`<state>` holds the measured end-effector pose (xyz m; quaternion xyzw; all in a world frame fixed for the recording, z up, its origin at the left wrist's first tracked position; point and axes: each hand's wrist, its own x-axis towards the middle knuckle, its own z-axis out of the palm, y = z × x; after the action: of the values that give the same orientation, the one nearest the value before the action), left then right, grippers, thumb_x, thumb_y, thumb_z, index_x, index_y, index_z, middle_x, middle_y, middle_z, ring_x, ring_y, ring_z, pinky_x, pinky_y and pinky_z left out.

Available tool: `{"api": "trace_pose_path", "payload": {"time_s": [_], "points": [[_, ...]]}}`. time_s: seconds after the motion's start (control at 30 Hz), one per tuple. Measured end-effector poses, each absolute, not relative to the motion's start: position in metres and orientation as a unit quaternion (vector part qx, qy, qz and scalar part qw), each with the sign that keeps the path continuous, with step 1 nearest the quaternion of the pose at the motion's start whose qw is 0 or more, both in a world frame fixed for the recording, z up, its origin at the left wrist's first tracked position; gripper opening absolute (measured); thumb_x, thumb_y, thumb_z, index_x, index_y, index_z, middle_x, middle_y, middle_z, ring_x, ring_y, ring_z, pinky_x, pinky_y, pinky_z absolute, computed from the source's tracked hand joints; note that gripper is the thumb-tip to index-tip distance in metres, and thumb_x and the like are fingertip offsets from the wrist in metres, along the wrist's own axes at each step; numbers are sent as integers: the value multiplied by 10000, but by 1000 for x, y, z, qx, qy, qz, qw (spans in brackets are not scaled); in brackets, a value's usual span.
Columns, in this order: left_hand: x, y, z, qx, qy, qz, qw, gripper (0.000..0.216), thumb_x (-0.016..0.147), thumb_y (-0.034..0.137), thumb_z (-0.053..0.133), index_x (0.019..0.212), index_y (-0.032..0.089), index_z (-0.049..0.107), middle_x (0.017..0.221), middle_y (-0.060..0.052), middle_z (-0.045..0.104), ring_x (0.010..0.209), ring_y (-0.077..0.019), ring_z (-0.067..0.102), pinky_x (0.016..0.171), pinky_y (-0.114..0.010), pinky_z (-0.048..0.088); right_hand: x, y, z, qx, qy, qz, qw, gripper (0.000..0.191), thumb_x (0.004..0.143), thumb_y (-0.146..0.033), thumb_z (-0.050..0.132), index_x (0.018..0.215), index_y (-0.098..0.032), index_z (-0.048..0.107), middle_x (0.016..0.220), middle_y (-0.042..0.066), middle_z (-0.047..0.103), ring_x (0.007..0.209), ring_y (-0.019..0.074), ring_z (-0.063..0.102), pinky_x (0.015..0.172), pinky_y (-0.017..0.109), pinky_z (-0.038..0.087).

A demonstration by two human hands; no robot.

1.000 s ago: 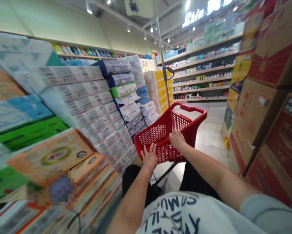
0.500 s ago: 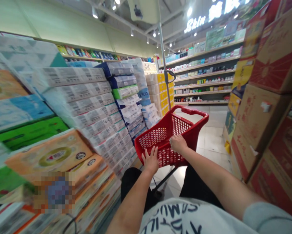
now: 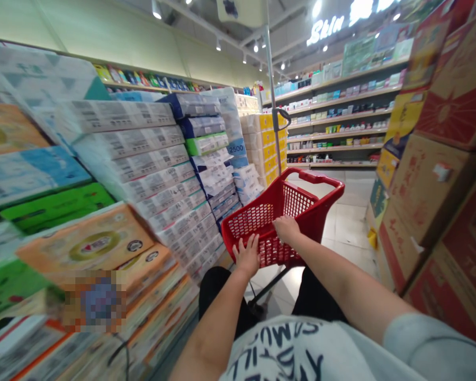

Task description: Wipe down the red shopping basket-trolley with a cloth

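A red plastic shopping cart with perforated basket walls stands in front of me, tilted in the view, its handle at the far end. My left hand lies on the near wall and rim toward the left, fingers spread. Further right, my right hand is closed around the same rim, its fingertips partly hidden on the inner side. No goods show in the visible part of the basket. Under it, a dark frame leg runs down between my knees.
On my left rise stacks of white tissue packs and orange tissue packs. Cardboard cartons line the right side. A metal pole stands beyond the cart. Product shelves cross the back, past a tiled floor.
The cart and surroundings sit slightly further right in view, and the goods stacks slightly higher. My right hand has shifted a little left along the rim. My left hand keeps its place.
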<state>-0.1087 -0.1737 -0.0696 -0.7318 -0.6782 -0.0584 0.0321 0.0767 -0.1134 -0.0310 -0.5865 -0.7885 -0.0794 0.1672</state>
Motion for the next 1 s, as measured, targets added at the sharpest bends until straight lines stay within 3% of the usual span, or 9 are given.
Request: {"api": "trace_pose_path", "payload": {"time_s": [0.13,0.2,0.33,0.53,0.63,0.73,0.8,0.9,1.0], "points": [[-112,-175,-72,-732,-677,-64,41,756,835,302,503,1513,352,171,1594,43,184,1417,-359,166,1135,-621,122,71,-125,-48,-554,-784,-152,237,349,997,-323,329,1144,-172,608,1186,138,605,1158,250,488,1038,397,293],[-113,-175,-73,-731,-678,-63,44,776,819,277,512,1510,363,172,1593,44,189,1410,-350,188,1135,-616,127,68,-122,-42,-561,-790,-132,209,406,994,-416,329,1033,-169,648,1066,138,639,1045,247,543,976,393,346],[-113,-176,-73,-730,-679,-63,37,789,812,283,522,1512,362,165,1592,43,188,1419,-342,178,1140,-606,130,64,-112,-26,-574,-804,-71,142,438,994,-421,326,936,-179,686,928,139,667,944,238,583,862,367,399],[-116,-177,-79,-745,-658,-83,68,832,818,280,507,1532,307,81,1606,53,117,1451,-333,84,1163,-581,77,60,-129,-62,-532,-787,-156,269,335,982,-361,389,1176,-185,598,1279,126,555,1214,257,440,1065,405,273],[-118,-177,-78,-754,-648,-82,67,861,790,253,513,1535,285,85,1606,59,108,1453,-326,97,1177,-538,96,57,-124,-54,-554,-793,-117,224,411,1005,-370,299,971,-181,662,1033,111,648,1013,228,544,964,376,357],[-118,-178,-77,-763,-639,-78,66,867,772,232,505,1538,214,100,1608,30,111,1460,-315,93,1189,-479,113,53,-117,-43,-571,-795,-89,184,442,1005,-379,295,958,-157,675,979,132,659,968,228,568,915,367,384],[-118,-178,-77,-769,-630,-77,75,835,786,241,489,1533,160,124,1610,-11,113,1465,-311,81,1191,-454,123,51,-119,-48,-549,-804,-104,205,404,1001,-373,314,1065,-171,658,1116,139,636,1070,244,540,972,390,360],[-118,-177,-79,-776,-619,-77,95,792,808,247,465,1522,111,152,1606,-70,128,1471,-297,71,1190,-433,138,49,-124,-64,-494,-824,-126,246,390,974,-336,404,1313,-191,532,1399,135,479,1287,276,396,1092,432,263],[-121,-172,-79,-776,-620,-68,97,788,800,248,462,1510,68,172,1600,-106,138,1472,-291,72,1193,-424,136,47,-120,-64,-466,-854,-77,218,421,904,-165,471,1321,-161,531,1351,144,527,1250,262,450,1072,398,298]]}}
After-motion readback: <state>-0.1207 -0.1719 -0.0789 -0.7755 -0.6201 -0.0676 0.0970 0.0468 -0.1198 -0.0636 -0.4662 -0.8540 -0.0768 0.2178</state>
